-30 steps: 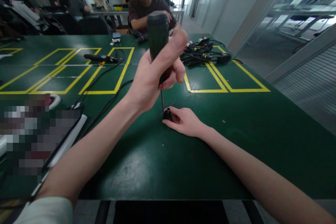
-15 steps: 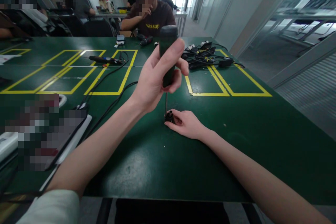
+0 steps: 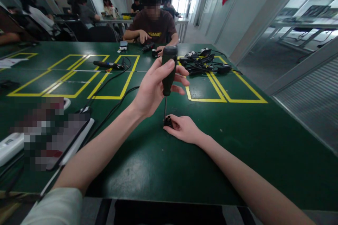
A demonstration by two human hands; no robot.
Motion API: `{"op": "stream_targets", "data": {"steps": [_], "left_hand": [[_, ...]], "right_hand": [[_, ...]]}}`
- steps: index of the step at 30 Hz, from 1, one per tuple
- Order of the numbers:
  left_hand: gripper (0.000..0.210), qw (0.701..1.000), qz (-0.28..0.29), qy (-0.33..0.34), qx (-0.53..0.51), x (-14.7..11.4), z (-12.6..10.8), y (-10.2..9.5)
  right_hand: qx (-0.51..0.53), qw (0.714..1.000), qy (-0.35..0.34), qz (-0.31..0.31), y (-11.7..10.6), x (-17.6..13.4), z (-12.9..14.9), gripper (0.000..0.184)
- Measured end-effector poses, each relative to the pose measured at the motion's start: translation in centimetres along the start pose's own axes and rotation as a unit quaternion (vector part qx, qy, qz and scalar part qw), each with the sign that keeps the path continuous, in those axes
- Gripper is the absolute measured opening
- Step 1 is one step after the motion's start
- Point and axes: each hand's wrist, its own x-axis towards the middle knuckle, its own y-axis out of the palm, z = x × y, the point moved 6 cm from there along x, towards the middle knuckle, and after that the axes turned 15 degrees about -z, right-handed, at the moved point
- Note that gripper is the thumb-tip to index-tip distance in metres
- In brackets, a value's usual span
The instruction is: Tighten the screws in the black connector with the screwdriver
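Note:
A dark-handled screwdriver [image 3: 169, 72] stands nearly upright in my left hand [image 3: 149, 86]. The thumb presses on its handle, while the other fingers are loosely spread behind it. Its thin shaft runs down to a small black part [image 3: 168, 122] on the green table; the contact at the tip is too small to make out. My right hand [image 3: 187, 129] lies low on the table, thumb and fingers pinched around that black part from the right. A short round post sticks up from the part.
Across the green table [image 3: 200, 179], a person's hands [image 3: 145, 37] are near a power drill [image 3: 148, 47]. Tangled black cables [image 3: 204, 61] lie at the far right. On the left are a corded black tool [image 3: 108, 64], a phone-like slab [image 3: 63, 137] and a white device [image 3: 12, 147].
My left fingers have loosened and spread from the screwdriver handle, with the thumb still on it. My right hand keeps its pinch. The person opposite has lowered a hand from the face.

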Motion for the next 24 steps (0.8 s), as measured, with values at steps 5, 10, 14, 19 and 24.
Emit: {"op": "stream_targets", "data": {"steps": [5, 10, 14, 19, 24], "left_hand": [[0.042, 1.000, 0.003, -0.003, 0.008, -0.15, -0.67, -0.23], [0.046, 0.999, 0.024, -0.025, 0.011, -0.29, -0.48, -0.02], [0.037, 0.999, 0.043, -0.011, 0.011, -0.28, -0.39, -0.06], [0.051, 0.999, 0.035, -0.015, 0.010, -0.14, -0.89, -0.13], [0.058, 0.999, 0.030, -0.028, 0.012, -0.19, -0.86, 0.13]], "right_hand": [[0.001, 1.000, -0.007, 0.007, 0.10, 0.03, 0.09, 0.023], [-0.008, 1.000, -0.007, 0.008, 0.09, 0.03, 0.17, 0.024], [-0.007, 1.000, -0.003, 0.010, -0.03, 0.02, 0.32, 0.025], [0.002, 1.000, 0.000, 0.015, -0.05, 0.03, 0.37, 0.023], [0.000, 1.000, 0.000, 0.009, 0.03, -0.04, 0.24, 0.024]]}}
